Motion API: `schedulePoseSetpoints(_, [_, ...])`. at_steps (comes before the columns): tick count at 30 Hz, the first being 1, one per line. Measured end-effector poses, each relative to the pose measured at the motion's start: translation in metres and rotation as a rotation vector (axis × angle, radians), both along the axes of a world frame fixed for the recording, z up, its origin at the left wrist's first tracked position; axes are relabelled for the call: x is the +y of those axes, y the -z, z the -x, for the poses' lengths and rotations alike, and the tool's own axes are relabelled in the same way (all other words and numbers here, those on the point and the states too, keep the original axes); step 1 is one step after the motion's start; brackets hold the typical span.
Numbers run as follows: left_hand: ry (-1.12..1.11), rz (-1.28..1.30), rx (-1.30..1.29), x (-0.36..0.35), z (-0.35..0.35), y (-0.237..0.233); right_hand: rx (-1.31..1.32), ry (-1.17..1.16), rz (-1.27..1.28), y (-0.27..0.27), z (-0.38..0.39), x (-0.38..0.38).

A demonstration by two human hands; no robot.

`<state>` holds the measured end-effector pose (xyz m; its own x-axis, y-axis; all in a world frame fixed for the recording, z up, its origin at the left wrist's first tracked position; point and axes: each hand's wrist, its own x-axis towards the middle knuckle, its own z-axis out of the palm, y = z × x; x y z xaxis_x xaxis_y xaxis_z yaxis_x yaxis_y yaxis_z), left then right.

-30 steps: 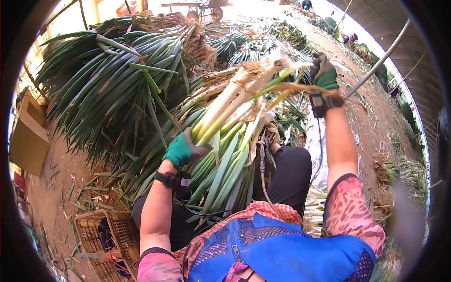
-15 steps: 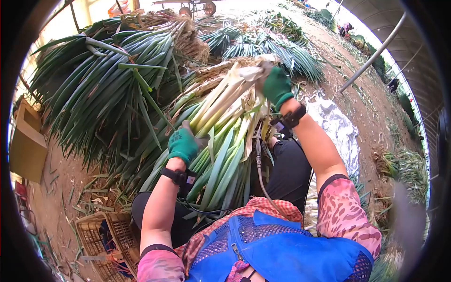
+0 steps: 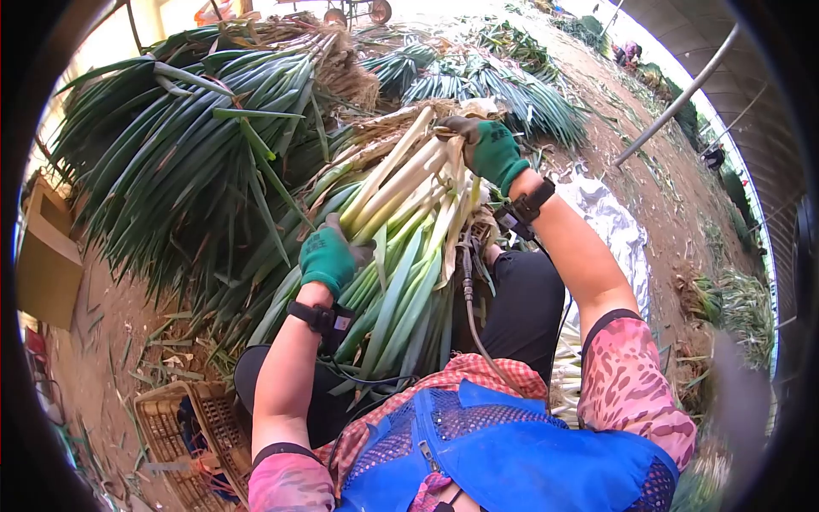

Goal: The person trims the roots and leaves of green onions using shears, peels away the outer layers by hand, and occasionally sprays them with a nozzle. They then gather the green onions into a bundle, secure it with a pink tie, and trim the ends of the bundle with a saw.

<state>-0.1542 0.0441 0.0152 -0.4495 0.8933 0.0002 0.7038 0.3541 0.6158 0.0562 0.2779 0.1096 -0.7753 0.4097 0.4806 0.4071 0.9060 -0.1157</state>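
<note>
A pile of large green onions (image 3: 409,247) lies across my lap, white root ends away from me and green leaves toward me. My left hand (image 3: 328,256), in a green glove, is closed round the stalks where white turns to green. At the white ends, my right hand (image 3: 488,152), gloved the same way, is closed on the onions' pale outer layers. Its fingertips are partly hidden among the stalks. Loose, dry skins hang beside the onions just below my right hand. A hose with a metal fitting (image 3: 467,277) runs close by, near my right knee.
A tall heap of green onions (image 3: 188,145) stands at the left, with more bundles (image 3: 503,94) behind. A wicker basket (image 3: 153,410) sits at lower left, near a cardboard box (image 3: 51,256). White sheeting (image 3: 610,230) lies right, below a slanted metal pole (image 3: 682,98). Other people are far off.
My right hand, blurred before, has shifted a little left at the white ends and now shows sharply. My left hand has moved slightly left and stays closed on the stalks.
</note>
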Motion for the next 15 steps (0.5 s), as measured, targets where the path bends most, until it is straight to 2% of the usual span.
schedulePoseSetpoints(1, [-0.002,-0.013,-0.025,-0.002,0.001,-0.003,0.116,-0.019,0.031,0.011,0.0,0.011])
schedulePoseSetpoints(2, [0.003,-0.016,-0.045,-0.001,0.001,-0.004,0.343,-0.102,-0.068,0.02,0.002,0.029])
schedulePoseSetpoints(8, [0.001,-0.015,-0.106,-0.009,0.01,-0.003,1.32,-0.208,0.86,-0.029,-0.049,0.092])
schedulePoseSetpoints(10, [0.002,0.032,-0.073,-0.009,0.015,0.002,1.15,0.193,1.098,-0.059,-0.08,0.117])
schedulePoseSetpoints(11, [-0.011,0.058,-0.065,-0.008,0.012,0.001,1.015,0.199,1.024,-0.066,-0.079,0.097])
schedulePoseSetpoints(12, [0.005,0.059,-0.047,-0.007,0.008,0.001,0.522,0.177,0.671,-0.059,-0.085,0.103])
schedulePoseSetpoints(13, [0.02,0.06,-0.03,-0.008,0.004,0.0,0.178,0.13,0.226,-0.054,-0.089,0.105])
schedulePoseSetpoints(14, [0.034,0.062,-0.01,-0.008,0.001,0.0,-0.314,0.236,-0.255,-0.068,-0.068,0.062])
schedulePoseSetpoints(15, [0.035,0.069,0.008,-0.008,-0.002,0.002,-0.413,0.094,-0.357,-0.061,-0.058,0.058])
